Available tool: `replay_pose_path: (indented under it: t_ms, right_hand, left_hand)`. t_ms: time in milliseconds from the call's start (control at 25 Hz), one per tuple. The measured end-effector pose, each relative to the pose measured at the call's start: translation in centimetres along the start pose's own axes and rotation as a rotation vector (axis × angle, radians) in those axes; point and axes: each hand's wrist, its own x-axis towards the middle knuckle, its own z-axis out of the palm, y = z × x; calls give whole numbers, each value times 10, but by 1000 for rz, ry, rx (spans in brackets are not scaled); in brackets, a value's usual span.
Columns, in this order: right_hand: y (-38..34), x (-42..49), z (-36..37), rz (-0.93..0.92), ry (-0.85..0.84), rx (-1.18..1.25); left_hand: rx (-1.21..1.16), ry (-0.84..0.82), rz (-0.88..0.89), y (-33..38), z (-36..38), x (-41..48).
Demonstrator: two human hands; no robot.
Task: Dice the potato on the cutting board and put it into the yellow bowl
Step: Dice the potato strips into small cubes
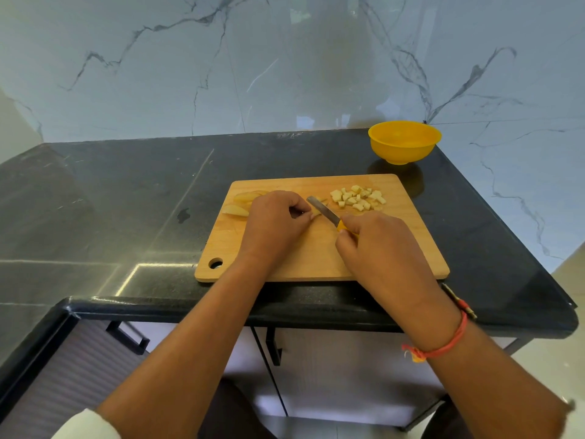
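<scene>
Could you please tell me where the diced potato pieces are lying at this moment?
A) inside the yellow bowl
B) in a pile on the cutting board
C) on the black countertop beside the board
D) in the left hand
B: the diced pieces lie piled on the far right part of the cutting board, beyond the knife, and the yellow bowl holds none.

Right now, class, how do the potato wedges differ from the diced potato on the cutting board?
The potato wedges are few, long pieces; the diced potato is many small cubes. The potato wedges lie at the board's left, beside the left hand; the diced potato is heaped far right, nearer the yellow bowl. Both rest on the wooden cutting board.
</scene>
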Motion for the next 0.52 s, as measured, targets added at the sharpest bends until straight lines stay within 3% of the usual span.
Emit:
replay_pose_path:
  t_ms: [520]
  right_hand:
    - [2, -20, -17, -56, -211, -276]
  left_hand:
    - [-23, 4, -11, 1, -1, -1]
